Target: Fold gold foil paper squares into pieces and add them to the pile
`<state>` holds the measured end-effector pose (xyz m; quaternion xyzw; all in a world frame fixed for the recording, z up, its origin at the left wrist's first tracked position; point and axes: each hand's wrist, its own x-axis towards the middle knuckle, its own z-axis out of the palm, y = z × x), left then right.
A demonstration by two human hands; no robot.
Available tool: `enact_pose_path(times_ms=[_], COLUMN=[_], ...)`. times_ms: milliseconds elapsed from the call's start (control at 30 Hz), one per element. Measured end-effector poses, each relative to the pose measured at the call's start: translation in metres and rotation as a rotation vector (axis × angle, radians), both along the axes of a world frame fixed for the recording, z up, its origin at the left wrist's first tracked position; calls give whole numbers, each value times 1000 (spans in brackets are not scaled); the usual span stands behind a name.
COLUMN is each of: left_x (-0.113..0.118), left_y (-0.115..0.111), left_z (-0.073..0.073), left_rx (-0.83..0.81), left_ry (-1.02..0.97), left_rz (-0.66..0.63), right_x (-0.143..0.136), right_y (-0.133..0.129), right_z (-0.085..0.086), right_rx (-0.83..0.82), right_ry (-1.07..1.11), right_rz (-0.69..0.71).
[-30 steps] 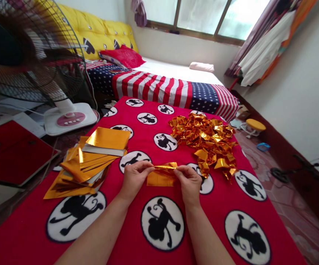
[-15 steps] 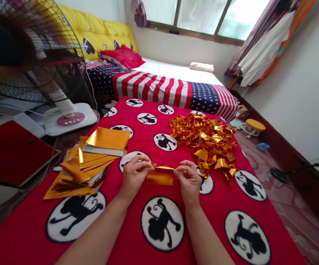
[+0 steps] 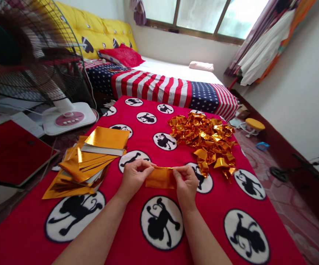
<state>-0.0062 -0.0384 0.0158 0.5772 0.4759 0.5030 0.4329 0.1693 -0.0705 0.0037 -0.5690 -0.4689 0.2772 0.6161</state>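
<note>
A sheet of gold foil paper [image 3: 160, 178] is stretched between my hands, low over the red cloth, its far edge folded into a narrow strip. My left hand [image 3: 135, 176] pinches the left end of that edge between thumb and fingers. At the other end, my right hand [image 3: 186, 182] is closed in the same sort of pinch. Flat gold sheets lie in a loose, fanned stack [image 3: 86, 162] to the left, a neater bundle on top. Beyond my right hand sits a heap of folded gold foil pieces [image 3: 203, 136].
The red cloth [image 3: 115, 228] with monkey circles covers the table. A fan [image 3: 68, 119] with blurred blades stands at the left beside a dark red board [image 3: 13, 151]. A bed [image 3: 159, 86] lies past the table; a yellow stool [image 3: 255, 124] is on the right floor.
The sheet's far edge, raised and uneven before, now lies as a straight, narrow fold. More of the flat sheet shows below it. My right hand has shifted slightly left.
</note>
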Motion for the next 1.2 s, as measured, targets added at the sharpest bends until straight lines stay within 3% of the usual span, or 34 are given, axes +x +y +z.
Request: enact_pose_path(times_ms=[367, 600, 833, 1033, 1200], left_x=[4, 5, 4, 8, 6], left_y=[2, 6, 6, 5, 8], left_z=[-2, -10, -10, -10, -15], left_rx=[-258, -186, -61, -81, -158], left_ry=[-452, -334, -74, -222, -307], left_rz=[-93, -11, 22, -66, -34], right_x=[-9, -12, -14, -14, -16], right_y=[-4, -4, -4, -4, -4], right_z=[2, -4, -5, -4, -6], right_rx=[72, 45, 37, 26, 14], right_ry=[-68, -36, -84, -72, -6], right_rz=[-61, -62, -95, -123, -83])
